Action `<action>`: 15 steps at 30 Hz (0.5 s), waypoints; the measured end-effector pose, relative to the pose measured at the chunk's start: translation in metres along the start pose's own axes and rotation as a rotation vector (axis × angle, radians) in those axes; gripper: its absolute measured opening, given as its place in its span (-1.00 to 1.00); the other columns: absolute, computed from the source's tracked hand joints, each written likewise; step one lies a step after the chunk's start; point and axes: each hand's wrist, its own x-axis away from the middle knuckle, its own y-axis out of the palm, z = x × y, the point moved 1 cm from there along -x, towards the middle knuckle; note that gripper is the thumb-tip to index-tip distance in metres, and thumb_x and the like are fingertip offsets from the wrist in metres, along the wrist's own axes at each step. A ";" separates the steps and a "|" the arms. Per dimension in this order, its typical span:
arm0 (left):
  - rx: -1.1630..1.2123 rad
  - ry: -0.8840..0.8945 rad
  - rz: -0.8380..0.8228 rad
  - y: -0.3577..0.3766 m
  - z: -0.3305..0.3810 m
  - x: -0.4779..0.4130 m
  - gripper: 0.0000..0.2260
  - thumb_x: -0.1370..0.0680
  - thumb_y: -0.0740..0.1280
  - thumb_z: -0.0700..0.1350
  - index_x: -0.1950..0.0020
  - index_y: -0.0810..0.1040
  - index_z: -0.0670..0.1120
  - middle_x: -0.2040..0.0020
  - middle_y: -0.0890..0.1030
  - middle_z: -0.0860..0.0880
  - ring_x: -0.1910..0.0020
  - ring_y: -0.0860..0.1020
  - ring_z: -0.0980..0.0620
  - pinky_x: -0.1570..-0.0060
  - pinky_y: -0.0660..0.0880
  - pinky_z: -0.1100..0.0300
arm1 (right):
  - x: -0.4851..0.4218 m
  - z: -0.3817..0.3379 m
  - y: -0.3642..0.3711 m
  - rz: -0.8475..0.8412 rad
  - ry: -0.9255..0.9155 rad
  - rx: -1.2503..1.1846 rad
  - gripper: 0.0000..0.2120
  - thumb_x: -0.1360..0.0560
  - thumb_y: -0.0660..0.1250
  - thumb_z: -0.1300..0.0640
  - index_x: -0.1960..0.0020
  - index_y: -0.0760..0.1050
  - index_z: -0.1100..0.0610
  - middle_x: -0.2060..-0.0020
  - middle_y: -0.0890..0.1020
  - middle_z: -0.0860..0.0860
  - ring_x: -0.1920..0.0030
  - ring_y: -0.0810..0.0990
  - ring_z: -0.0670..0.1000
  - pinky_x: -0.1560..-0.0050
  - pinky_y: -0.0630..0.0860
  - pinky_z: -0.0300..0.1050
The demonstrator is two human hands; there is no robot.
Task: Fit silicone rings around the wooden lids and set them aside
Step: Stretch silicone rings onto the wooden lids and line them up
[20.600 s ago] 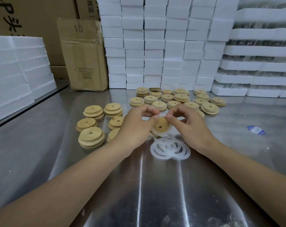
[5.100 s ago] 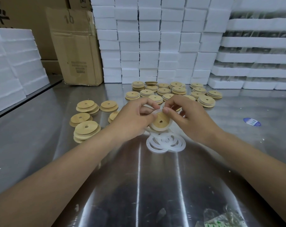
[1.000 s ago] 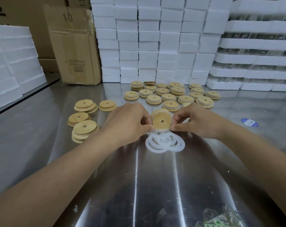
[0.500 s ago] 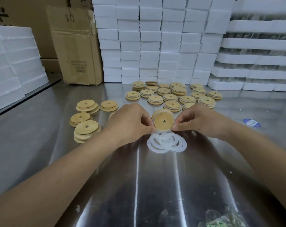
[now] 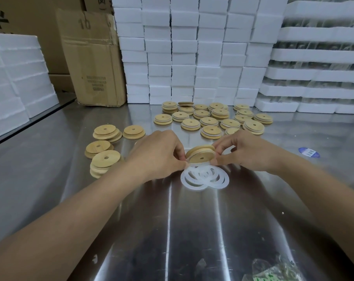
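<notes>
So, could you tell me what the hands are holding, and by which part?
Both the left hand and right hand pinch one wooden lid by its opposite edges.

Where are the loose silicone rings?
Head view, centre: the silicone rings lie on the metal table, just below the wooden lid held by left hand and right hand.

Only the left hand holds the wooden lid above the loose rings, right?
No, both do. The head view shows the left hand and right hand each pinching an edge of the wooden lid, just above the loose rings on the table.
</notes>
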 end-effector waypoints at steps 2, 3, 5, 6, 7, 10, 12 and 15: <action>0.061 -0.026 0.011 0.003 -0.002 0.000 -0.77 -0.50 0.59 0.11 0.33 0.65 0.18 0.21 0.72 0.20 0.09 0.68 0.14 -0.01 0.68 0.00 | 0.000 -0.001 0.002 0.031 0.016 -0.005 -0.82 -0.46 0.61 0.07 0.21 0.70 0.16 0.10 0.72 -0.11 0.14 0.62 -0.23 0.06 0.35 -0.33; 0.086 -0.038 0.016 0.003 -0.003 0.000 -0.77 -0.50 0.59 0.11 0.33 0.66 0.18 0.23 0.71 0.21 0.11 0.68 0.14 0.01 0.67 0.02 | 0.000 -0.001 0.004 0.039 0.021 -0.009 -0.80 -0.47 0.60 0.07 0.21 0.69 0.17 0.14 0.71 -0.11 0.21 0.60 -0.25 0.12 0.35 -0.37; 0.108 -0.056 0.034 0.005 -0.005 -0.002 -0.78 -0.49 0.60 0.12 0.32 0.68 0.18 0.26 0.70 0.22 0.13 0.67 0.15 0.06 0.66 0.06 | -0.001 0.000 0.006 0.048 0.026 -0.014 -0.78 -0.48 0.59 0.07 0.23 0.67 0.18 0.23 0.67 -0.11 0.31 0.57 -0.25 0.22 0.39 -0.42; 0.115 -0.064 0.045 0.006 -0.006 -0.003 -0.79 -0.48 0.61 0.13 0.32 0.69 0.18 0.26 0.70 0.22 0.14 0.66 0.16 0.08 0.64 0.09 | -0.001 0.000 0.006 0.050 0.029 -0.019 -0.79 -0.49 0.58 0.08 0.23 0.67 0.17 0.27 0.66 -0.11 0.32 0.56 -0.24 0.23 0.39 -0.43; 0.125 -0.074 0.055 0.007 -0.006 -0.004 -0.80 -0.48 0.61 0.13 0.31 0.69 0.18 0.26 0.70 0.21 0.14 0.66 0.15 0.11 0.63 0.10 | -0.001 0.000 0.006 0.051 0.034 -0.024 -0.80 -0.50 0.57 0.07 0.23 0.68 0.15 0.28 0.66 -0.10 0.32 0.55 -0.24 0.22 0.39 -0.42; 0.140 -0.097 0.075 0.009 -0.007 -0.005 -0.80 -0.48 0.60 0.14 0.29 0.71 0.15 0.33 0.67 0.20 0.22 0.63 0.16 0.23 0.53 0.17 | -0.001 0.000 0.009 0.071 0.052 -0.067 -0.82 -0.52 0.56 0.07 0.21 0.69 0.13 0.36 0.64 -0.12 0.36 0.51 -0.23 0.27 0.35 -0.45; 0.217 -0.109 0.058 0.010 -0.007 -0.006 -0.80 -0.50 0.60 0.12 0.28 0.72 0.11 0.40 0.64 0.19 0.35 0.58 0.20 0.30 0.45 0.23 | -0.002 0.000 0.011 0.088 0.067 -0.158 -0.83 -0.52 0.55 0.13 0.19 0.66 0.19 0.37 0.65 -0.10 0.39 0.51 -0.21 0.33 0.36 -0.45; 0.476 -0.146 0.035 0.008 -0.006 -0.007 -0.81 -0.51 0.61 0.02 0.26 0.74 0.01 0.40 0.65 0.15 0.42 0.52 0.20 0.27 0.46 0.25 | -0.003 -0.003 0.010 0.137 0.089 -0.307 -0.79 -0.52 0.49 0.23 0.27 0.56 0.16 0.33 0.63 -0.03 0.22 0.56 -0.04 0.15 0.44 -0.20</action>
